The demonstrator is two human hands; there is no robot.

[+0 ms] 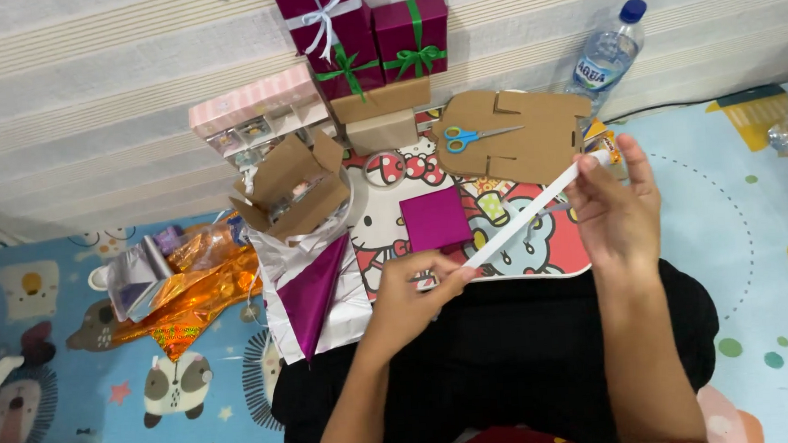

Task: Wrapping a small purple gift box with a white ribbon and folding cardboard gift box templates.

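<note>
Nearest me, I see my left hand (416, 292) pinching the lower end of a white paper strip (528, 214) at the tray's (576, 261) front edge, while my right hand (618, 205) grips its upper end, the strip slanting up toward the tray's far right corner.

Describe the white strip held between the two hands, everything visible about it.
The white strip is a long, narrow, flat band, apparently ribbon or paper, plain white and stretched straight. It runs diagonally, its lower end pinched by the left hand, its upper end by the right hand. It hangs in the air above the cartoon-printed lap tray, passing near the magenta square sheet without touching it. Its very ends are hidden by fingers.
</note>
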